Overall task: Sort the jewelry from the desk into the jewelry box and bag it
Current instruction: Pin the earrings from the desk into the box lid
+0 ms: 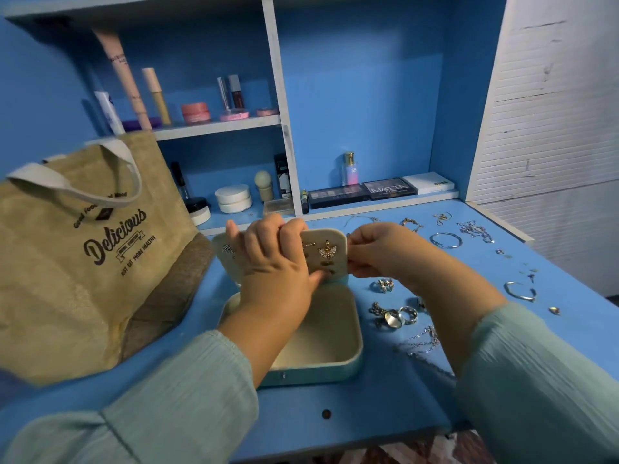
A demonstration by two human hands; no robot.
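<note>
Left hand [271, 259] grips the cream earring panel [326, 252] upright above the open jewelry box [321, 339] at desk centre, while the right hand [371, 251] pinches the panel's three-o'clock edge. Loose rings [397, 316] and chains lie just beside the box at three o'clock, and the jute bag [83, 256] stands at nine.

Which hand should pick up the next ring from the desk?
Right. The right hand is beside the rings on that side, while the left hand grips the earring panel over the jewelry box.
</note>
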